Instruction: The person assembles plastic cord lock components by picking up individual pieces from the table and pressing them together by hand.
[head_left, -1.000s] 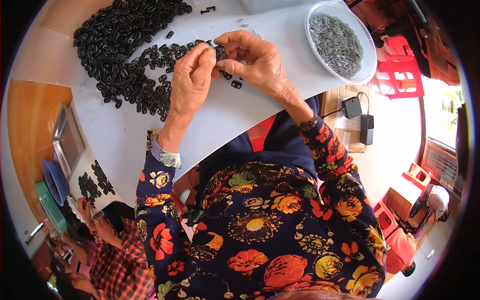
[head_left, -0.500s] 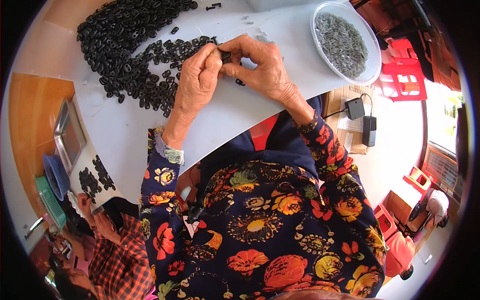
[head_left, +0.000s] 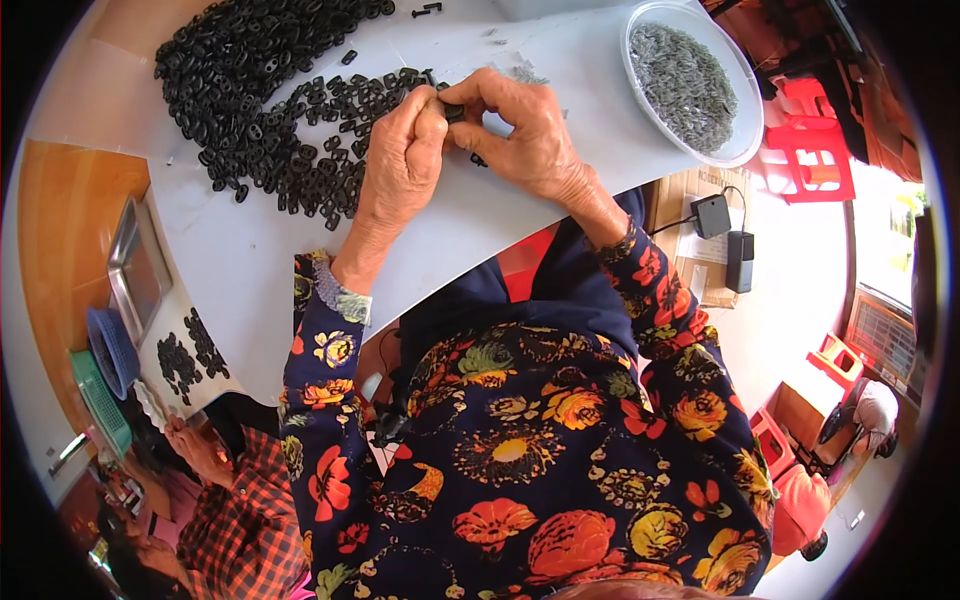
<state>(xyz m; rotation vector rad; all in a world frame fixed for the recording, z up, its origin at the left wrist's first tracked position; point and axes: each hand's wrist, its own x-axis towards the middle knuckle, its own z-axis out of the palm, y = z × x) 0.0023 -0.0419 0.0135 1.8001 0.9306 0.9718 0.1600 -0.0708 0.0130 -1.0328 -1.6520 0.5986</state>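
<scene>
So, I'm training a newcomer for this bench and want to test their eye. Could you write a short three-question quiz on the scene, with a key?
1. Multiple choice: Where does the round tub stand?
A) To the left of both hands
B) To the right of both hands
C) Between the two hands

2. True or false: The left hand and right hand are both over the white table.

3. Fill in the blank: The big heap of small pieces to the left of the hands is ____ in colour.

Key: 1. B; 2. True; 3. Black
</scene>
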